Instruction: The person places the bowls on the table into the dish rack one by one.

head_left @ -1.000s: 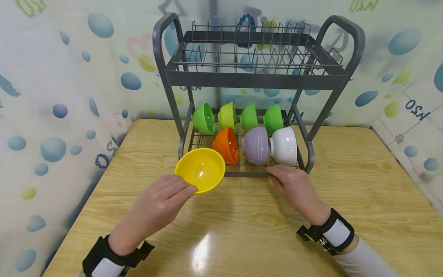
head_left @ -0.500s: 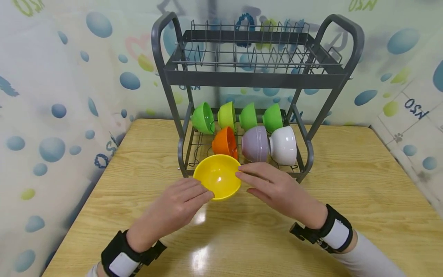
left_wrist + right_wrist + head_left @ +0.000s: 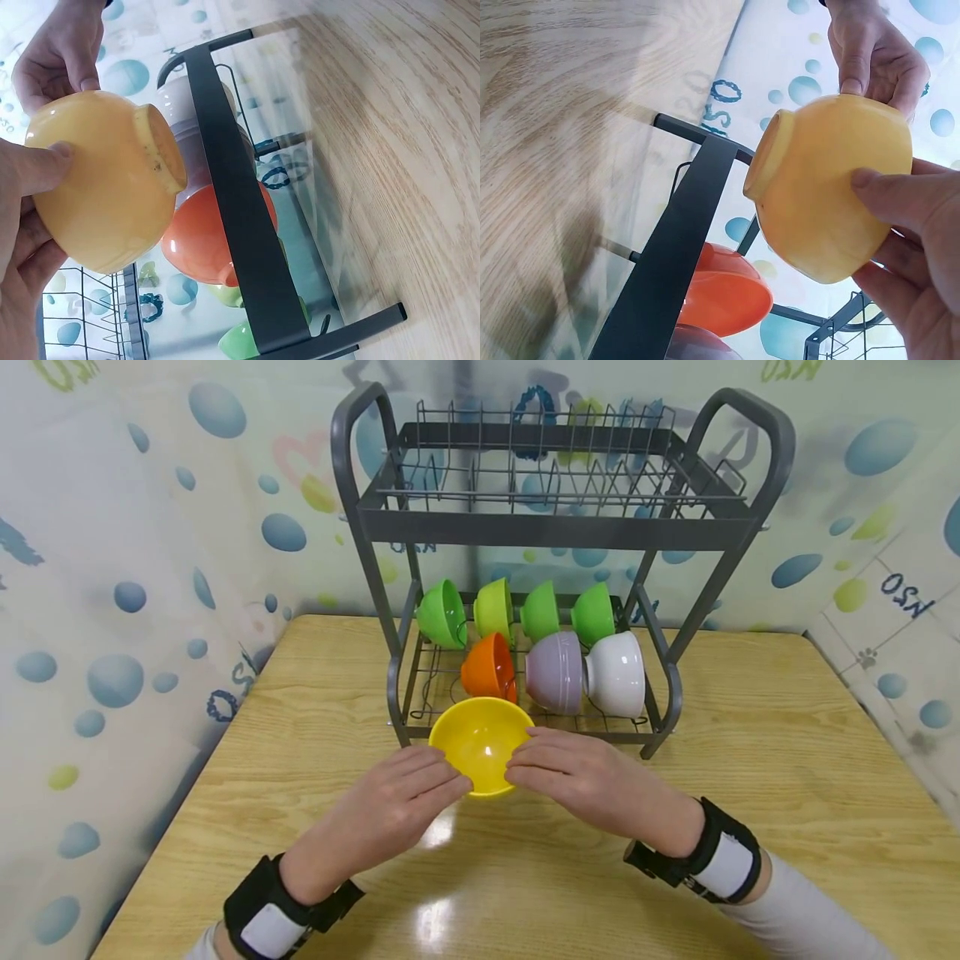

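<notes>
Both hands hold a yellow bowl (image 3: 480,739) in front of the rack's lower shelf, its inside facing up toward the head camera. My left hand (image 3: 397,793) grips the rim at the left, fingers inside and thumb on the outer wall, as the left wrist view shows. From the right, my right hand (image 3: 592,777) pinches the opposite side the same way. In the right wrist view the bowl's foot ring (image 3: 769,154) points toward the rack. Just behind the yellow bowl, an orange bowl (image 3: 487,667) leans on its side on the shelf, beside a lilac bowl (image 3: 553,672) and a white bowl (image 3: 617,675).
A dark grey two-tier dish rack (image 3: 555,531) stands on the wooden table (image 3: 757,760) against a patterned wall covering. Several green bowls (image 3: 540,614) line the back of its lower shelf. The upper tier has upright wire dividers (image 3: 600,485).
The yellow bowl has moved right with my left hand, to the middle front of the rack. My right hand has left the shelf edge near the white bowl and taken hold of the yellow bowl's right side.
</notes>
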Action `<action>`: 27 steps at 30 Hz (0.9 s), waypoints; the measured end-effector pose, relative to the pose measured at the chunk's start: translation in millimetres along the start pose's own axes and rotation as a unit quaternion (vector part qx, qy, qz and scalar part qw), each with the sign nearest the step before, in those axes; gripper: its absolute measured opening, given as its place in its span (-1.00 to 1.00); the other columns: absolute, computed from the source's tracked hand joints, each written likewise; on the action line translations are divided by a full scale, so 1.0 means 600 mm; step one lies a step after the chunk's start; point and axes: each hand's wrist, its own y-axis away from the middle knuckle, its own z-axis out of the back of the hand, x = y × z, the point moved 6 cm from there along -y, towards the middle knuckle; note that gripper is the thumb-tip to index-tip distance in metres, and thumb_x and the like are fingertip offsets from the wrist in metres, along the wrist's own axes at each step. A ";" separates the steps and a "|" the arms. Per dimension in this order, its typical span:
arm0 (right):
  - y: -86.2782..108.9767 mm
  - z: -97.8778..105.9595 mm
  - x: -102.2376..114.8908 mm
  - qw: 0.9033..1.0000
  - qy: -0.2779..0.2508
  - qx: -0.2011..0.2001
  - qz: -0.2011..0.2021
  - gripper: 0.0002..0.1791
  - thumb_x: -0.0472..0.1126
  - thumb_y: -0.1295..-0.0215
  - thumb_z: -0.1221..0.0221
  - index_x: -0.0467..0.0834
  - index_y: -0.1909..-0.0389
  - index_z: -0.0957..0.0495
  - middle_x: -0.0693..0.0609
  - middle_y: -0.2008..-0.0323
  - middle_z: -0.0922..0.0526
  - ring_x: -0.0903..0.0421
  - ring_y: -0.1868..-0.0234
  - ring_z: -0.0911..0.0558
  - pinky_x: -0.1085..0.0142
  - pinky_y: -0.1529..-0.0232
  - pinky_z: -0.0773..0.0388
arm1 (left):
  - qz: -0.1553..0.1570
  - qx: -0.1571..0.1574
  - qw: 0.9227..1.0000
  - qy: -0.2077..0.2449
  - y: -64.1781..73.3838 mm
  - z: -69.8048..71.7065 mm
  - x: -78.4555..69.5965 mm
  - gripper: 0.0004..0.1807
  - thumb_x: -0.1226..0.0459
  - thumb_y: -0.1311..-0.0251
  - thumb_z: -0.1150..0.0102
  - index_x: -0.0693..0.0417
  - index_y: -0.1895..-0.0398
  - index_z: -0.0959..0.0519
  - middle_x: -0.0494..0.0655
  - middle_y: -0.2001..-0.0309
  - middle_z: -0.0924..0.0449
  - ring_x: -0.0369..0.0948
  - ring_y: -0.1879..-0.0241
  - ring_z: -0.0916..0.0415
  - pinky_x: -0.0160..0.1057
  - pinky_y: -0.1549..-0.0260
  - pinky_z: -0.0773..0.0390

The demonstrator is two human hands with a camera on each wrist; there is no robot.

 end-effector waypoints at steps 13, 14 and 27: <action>-0.014 0.003 -0.010 1.000 0.003 -0.009 -0.006 -0.67 -0.31 -0.14 -0.27 -0.12 0.03 -0.62 0.08 0.07 -0.69 0.16 -0.07 -0.61 0.32 -0.15 -0.51 | -0.006 -0.089 0.995 0.047 -0.009 0.037 0.016 -0.72 0.21 -0.29 -0.11 0.16 0.04 -0.64 -0.06 0.11 -0.68 -0.17 0.11 -0.59 -0.19 0.04 -0.60; -0.014 0.002 -0.011 1.000 0.003 -0.011 -0.006 -0.67 -0.32 -0.14 -0.27 -0.12 0.03 -0.62 0.08 0.08 -0.69 0.16 -0.06 -0.61 0.32 -0.15 -0.52 | -0.002 -0.101 0.993 0.053 -0.011 0.043 0.020 -0.70 0.19 -0.27 -0.14 0.17 0.03 -0.63 -0.04 0.10 -0.67 -0.16 0.11 -0.59 -0.18 0.05 -0.60; -0.034 0.011 -0.032 0.996 -0.052 -0.045 -0.058 -0.75 -0.28 -0.19 -0.25 -0.15 0.09 -0.66 0.05 0.14 -0.72 0.19 0.07 -0.63 0.36 -0.08 -0.56 | 0.177 -0.267 0.944 0.080 0.007 0.088 0.145 -0.65 0.23 -0.27 -0.12 0.30 0.01 -0.59 0.15 0.10 -0.67 -0.02 0.09 -0.59 -0.36 -0.10 -0.49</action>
